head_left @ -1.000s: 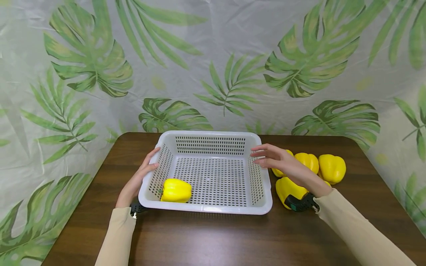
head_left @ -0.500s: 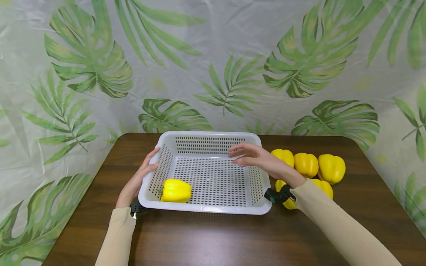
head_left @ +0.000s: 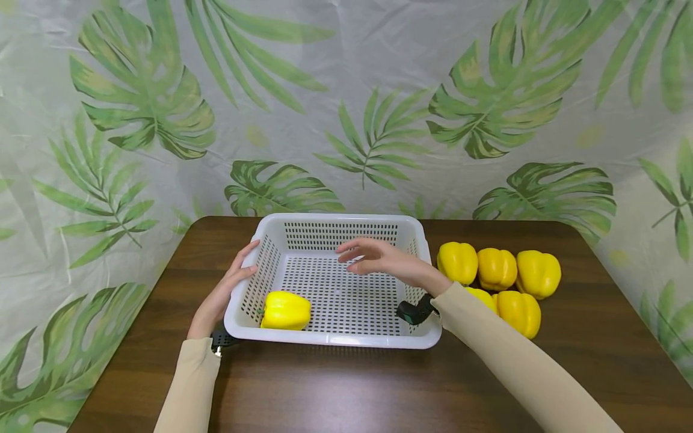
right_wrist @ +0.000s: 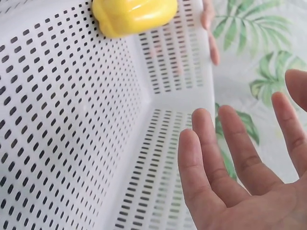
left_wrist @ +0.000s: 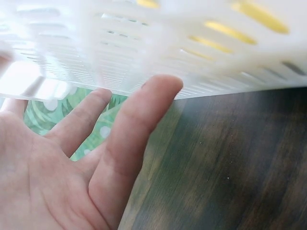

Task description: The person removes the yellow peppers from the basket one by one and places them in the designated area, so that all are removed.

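Observation:
A white perforated plastic basket [head_left: 379, 341] stands on the table, with one yellow bell pepper [head_left: 286, 310] lying in its near left corner. My left hand [head_left: 221, 293] is at the basket's left side, fingertips and thumb against the outer wall. In the left wrist view its thumb [left_wrist: 128, 139] looks fairly straight beside the slotted wall. My right hand [head_left: 381, 257] hovers over the basket with nothing in it, fingers spread and lightly bent. The right wrist view shows that hand's bare palm [right_wrist: 259, 206] and the pepper [right_wrist: 136, 17] farther off.
Several more yellow bell peppers [head_left: 497, 269] sit in a group right of the basket, two partly behind the right sleeve [head_left: 520, 355]. Brown wooden table [head_left: 325, 397] surrounds the basket. A leaf-patterned cloth [head_left: 379, 78] hangs behind the table.
My right hand has moved left from the basket's right rim to over its middle, uncovering more of the peppers at the right. The left hand and the basket have stayed in place.

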